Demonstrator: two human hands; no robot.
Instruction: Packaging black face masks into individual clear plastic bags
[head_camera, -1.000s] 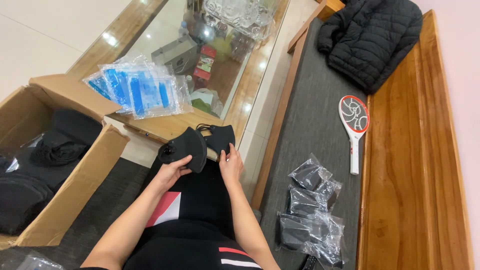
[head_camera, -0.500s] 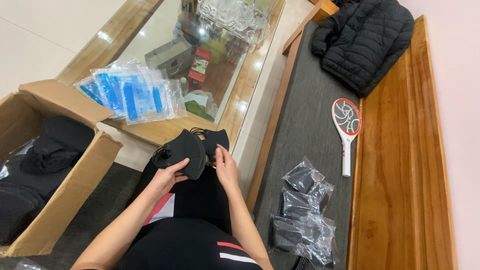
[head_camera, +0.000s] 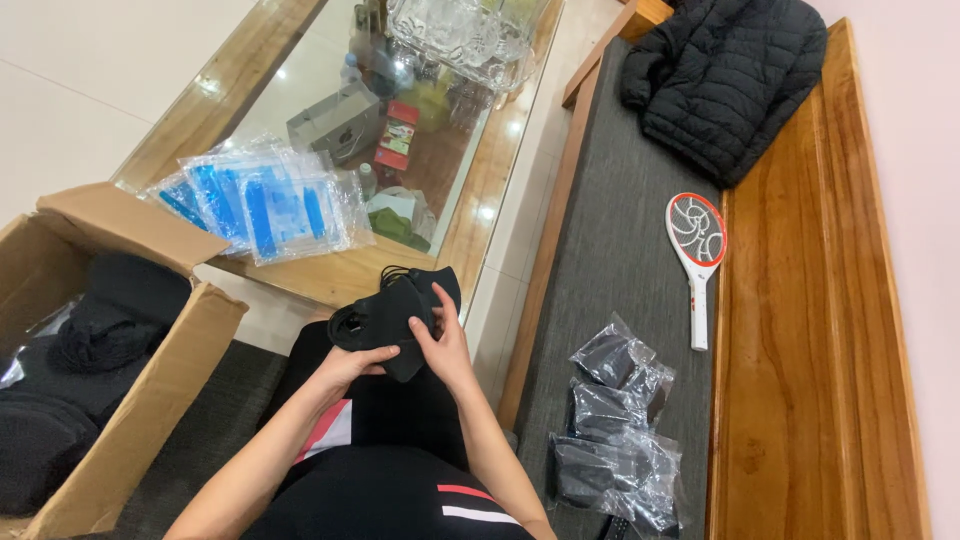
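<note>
Over my lap I hold a small stack of black cloth face masks (head_camera: 392, 312) with both hands. My left hand (head_camera: 350, 365) grips the stack from below at its near left side. My right hand (head_camera: 445, 345) pinches its right edge, thumb on top. Thin ear loops stick out at the top of the stack. Both forearms reach up from the bottom of the head view, above my black trousers.
An open cardboard box (head_camera: 150, 400) with black cloth items stands at my left. A glass-topped wooden table (head_camera: 480, 215) ahead carries clear bags of blue packs (head_camera: 265, 205). On the grey bench (head_camera: 620, 250) at my right lie bagged black masks (head_camera: 615, 425), a racket-shaped swatter (head_camera: 697, 262) and a black jacket (head_camera: 725, 80).
The masks and both hands have stayed together over my lap; the view has shifted slightly, and my right thumb has moved further onto the stack.
</note>
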